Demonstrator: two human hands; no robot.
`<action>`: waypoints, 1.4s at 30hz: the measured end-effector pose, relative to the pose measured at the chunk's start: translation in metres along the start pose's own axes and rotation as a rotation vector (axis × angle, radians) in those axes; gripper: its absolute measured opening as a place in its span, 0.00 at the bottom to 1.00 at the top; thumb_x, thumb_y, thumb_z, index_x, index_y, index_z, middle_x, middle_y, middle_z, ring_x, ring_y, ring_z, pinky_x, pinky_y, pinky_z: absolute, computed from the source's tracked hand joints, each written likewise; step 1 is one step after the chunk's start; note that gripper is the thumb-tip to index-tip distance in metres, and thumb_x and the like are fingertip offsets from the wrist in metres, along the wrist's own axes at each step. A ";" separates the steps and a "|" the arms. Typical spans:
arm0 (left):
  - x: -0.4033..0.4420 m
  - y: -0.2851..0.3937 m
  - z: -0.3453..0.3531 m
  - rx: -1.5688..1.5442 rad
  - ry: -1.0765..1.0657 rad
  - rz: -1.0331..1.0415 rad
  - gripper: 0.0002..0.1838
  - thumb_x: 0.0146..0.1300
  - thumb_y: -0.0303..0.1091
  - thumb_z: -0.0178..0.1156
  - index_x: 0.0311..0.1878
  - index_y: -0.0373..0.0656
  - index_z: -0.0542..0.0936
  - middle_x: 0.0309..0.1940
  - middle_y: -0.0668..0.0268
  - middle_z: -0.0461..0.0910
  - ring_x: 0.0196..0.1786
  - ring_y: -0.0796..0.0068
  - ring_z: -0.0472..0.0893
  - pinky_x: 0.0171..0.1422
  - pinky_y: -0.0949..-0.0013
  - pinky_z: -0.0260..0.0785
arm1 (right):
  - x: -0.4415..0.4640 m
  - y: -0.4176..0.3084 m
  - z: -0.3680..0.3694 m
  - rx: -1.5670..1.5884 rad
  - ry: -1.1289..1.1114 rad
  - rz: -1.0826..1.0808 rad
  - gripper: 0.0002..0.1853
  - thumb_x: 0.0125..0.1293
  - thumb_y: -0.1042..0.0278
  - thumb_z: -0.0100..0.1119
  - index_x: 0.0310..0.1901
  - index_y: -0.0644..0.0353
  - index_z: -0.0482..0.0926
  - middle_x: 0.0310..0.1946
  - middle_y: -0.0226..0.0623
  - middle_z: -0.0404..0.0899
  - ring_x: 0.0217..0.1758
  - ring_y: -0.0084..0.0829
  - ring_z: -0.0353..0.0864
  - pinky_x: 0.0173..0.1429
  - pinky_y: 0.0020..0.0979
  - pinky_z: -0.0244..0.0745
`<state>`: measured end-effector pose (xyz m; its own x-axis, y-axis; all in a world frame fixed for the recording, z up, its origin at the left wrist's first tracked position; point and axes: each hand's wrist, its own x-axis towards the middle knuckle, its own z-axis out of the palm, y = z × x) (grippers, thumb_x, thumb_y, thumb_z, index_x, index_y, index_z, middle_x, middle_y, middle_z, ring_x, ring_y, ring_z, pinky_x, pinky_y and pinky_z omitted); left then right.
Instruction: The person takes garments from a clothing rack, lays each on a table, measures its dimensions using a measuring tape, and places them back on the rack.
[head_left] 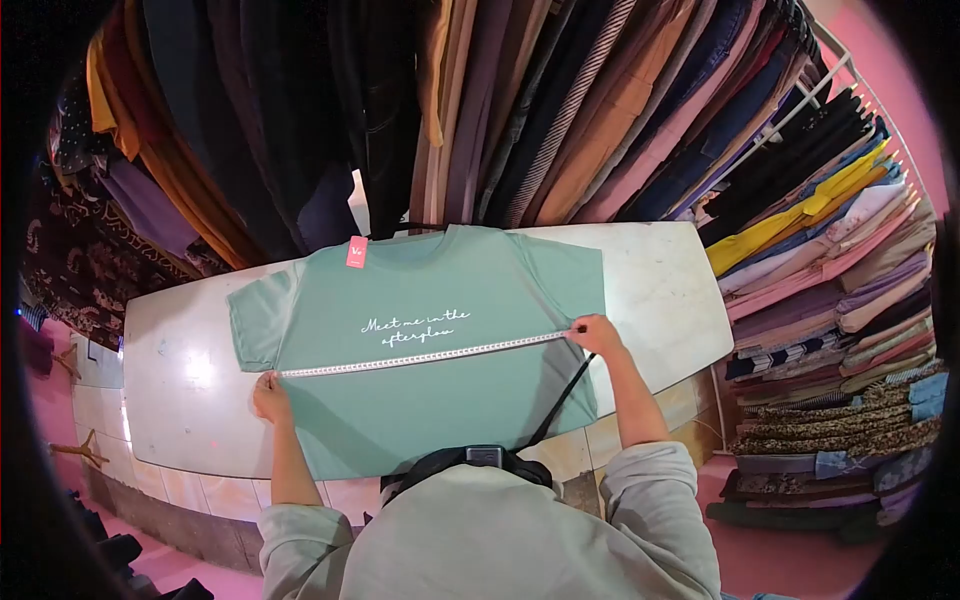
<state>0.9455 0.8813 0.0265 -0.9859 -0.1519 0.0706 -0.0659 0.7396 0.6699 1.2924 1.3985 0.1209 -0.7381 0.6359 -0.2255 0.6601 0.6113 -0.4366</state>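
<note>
While the green T-shirt (430,420) lies spread across the white table (665,300), a pale measuring tape (420,359) runs taut over its chest, and what a neat line that makes! Both hands are on it, well apart from each other. Over on the left, the left hand (270,397) pinches one end, right at the shirt's side edge and just below the sleeve on that side. Across on the right, the right hand (597,337) has its fingers closed on the tape near the opposite sleeve, a touch farther up the table, so the tape slants gently upward that way. Just above it sits the white script lettering (415,327), reading "Meet me in the afterglow", clear of the tape. Up near the neckline, look, a pink tag (356,252) lies flat on the cloth! From beside the right hand a dark strip (565,400) angles down over the shirt toward the person's chest; what it is, I can't tell from here. Beyond the table hangs a dense row of garments (600,110), and off to the right, more clothes (830,320) crowd a rack, a bright yellow piece (800,220) among them.
</note>
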 end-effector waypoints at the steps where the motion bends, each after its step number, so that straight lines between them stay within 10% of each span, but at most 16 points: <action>1: 0.001 0.001 0.000 -0.005 0.003 0.004 0.09 0.57 0.35 0.57 0.37 0.42 0.81 0.33 0.64 0.82 0.35 0.70 0.80 0.41 0.67 0.68 | 0.003 0.014 -0.004 0.000 0.001 0.001 0.14 0.47 0.56 0.65 0.27 0.59 0.81 0.22 0.39 0.79 0.25 0.33 0.78 0.33 0.30 0.73; 37: -0.008 0.043 -0.022 0.161 -0.020 -0.160 0.08 0.53 0.36 0.61 0.35 0.44 0.81 0.30 0.63 0.81 0.35 0.65 0.78 0.42 0.60 0.66 | 0.006 0.053 0.010 -0.012 0.125 0.051 0.13 0.44 0.59 0.65 0.27 0.59 0.80 0.21 0.39 0.78 0.23 0.33 0.77 0.29 0.31 0.71; 39: -0.017 0.043 -0.013 0.366 0.326 0.039 0.09 0.51 0.39 0.62 0.32 0.46 0.81 0.30 0.64 0.79 0.38 0.60 0.76 0.46 0.58 0.63 | 0.007 0.030 0.008 0.063 0.226 -0.014 0.13 0.45 0.61 0.65 0.30 0.60 0.79 0.24 0.40 0.79 0.24 0.34 0.78 0.30 0.31 0.72; 42: -0.038 0.053 -0.006 -0.032 0.197 0.363 0.08 0.50 0.39 0.63 0.29 0.47 0.78 0.30 0.65 0.77 0.39 0.60 0.74 0.48 0.58 0.61 | -0.013 -0.034 0.015 0.315 0.391 -0.280 0.17 0.46 0.67 0.66 0.38 0.63 0.74 0.30 0.39 0.77 0.26 0.30 0.77 0.32 0.28 0.72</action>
<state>0.9808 0.9225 0.0641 -0.8957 -0.0092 0.4446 0.2889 0.7480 0.5975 1.2771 1.3624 0.1253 -0.7330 0.6332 0.2487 0.3288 0.6497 -0.6854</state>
